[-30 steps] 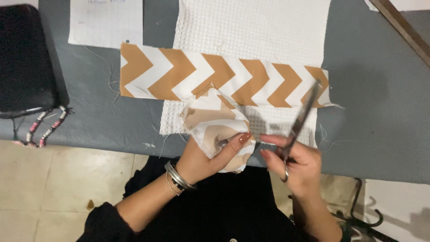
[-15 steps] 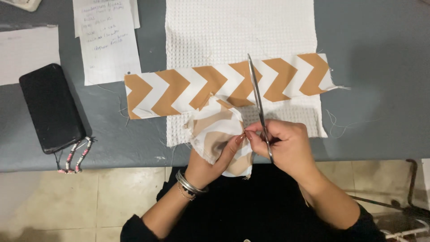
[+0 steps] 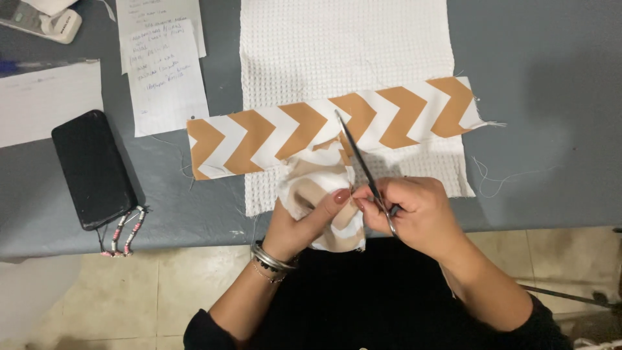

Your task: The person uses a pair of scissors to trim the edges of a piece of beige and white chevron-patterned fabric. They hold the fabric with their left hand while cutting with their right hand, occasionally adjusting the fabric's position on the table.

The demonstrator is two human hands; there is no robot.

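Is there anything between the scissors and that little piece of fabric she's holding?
Nothing visible. The left hand holds the fabric piece right beside the right hand, whose scissors point up past its edge, with no other thing between them.

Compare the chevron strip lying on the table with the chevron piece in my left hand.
The chevron strip lies flat across the white waffle cloth; the chevron piece is crumpled in the left hand. The strip is longer. The scissors in the right hand meet only the piece. Both share tan-and-white zigzags.
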